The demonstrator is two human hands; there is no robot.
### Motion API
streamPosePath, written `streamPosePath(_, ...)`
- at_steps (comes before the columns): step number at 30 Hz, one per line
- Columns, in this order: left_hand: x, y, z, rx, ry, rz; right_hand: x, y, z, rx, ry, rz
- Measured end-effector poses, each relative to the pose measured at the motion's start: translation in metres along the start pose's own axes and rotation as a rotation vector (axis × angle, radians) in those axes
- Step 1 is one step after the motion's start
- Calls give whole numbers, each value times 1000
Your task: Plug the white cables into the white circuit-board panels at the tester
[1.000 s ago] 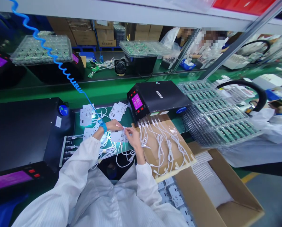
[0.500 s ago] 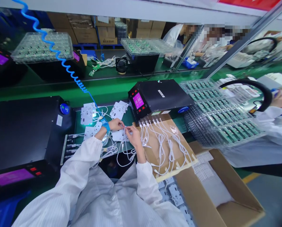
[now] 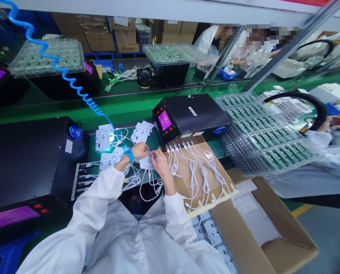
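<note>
My left hand (image 3: 140, 150) wears a blue wrist strap (image 3: 128, 153) tied to a coiled blue cord (image 3: 81, 92). Its fingers are pinched together and meet those of my right hand (image 3: 159, 162), also closed. Between the fingertips runs what looks like a thin white cable (image 3: 149, 159); its end is hidden by the fingers. Just below lies a white circuit board (image 3: 145, 163), partly covered by my hands. More white boards (image 3: 103, 137) rest on the green bench to the left, one beside a bright light, with looped white cables (image 3: 133, 178) around them.
A black box with a pink screen (image 3: 193, 114) stands ahead, its white cables spread over cardboard (image 3: 184, 171). Another large black box (image 3: 30, 152) is at left. Stacked clear trays (image 3: 244, 125) and an open carton (image 3: 295, 243) are at right, near another person's sleeve (image 3: 329, 146).
The view has shifted slightly, so the bench things sit a little further left and higher. My hands stay pinched together over the board, with only small finger movement.
</note>
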State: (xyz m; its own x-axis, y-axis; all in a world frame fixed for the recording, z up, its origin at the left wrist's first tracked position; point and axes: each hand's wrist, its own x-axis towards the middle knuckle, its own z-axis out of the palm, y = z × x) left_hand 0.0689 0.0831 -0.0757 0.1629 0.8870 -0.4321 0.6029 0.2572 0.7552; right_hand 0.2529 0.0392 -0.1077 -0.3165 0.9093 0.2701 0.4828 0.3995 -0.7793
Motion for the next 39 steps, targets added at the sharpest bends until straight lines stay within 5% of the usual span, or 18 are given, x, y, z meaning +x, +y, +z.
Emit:
streamPosePath(15,-23,6,-15,-106,-66,-39,-14,2,-1,266,104,123)
streamPosePath(21,-29,0,-20,-211,-106,-106,-18,10,2,0,78,154)
streamPosePath(29,-18,0,-1,-231,-85,-69,-17,2,-5,-139,78,213)
streamPosePath(39,-10,-8,13,-195,-31,-55,-9,8,-6,-222,-29,100)
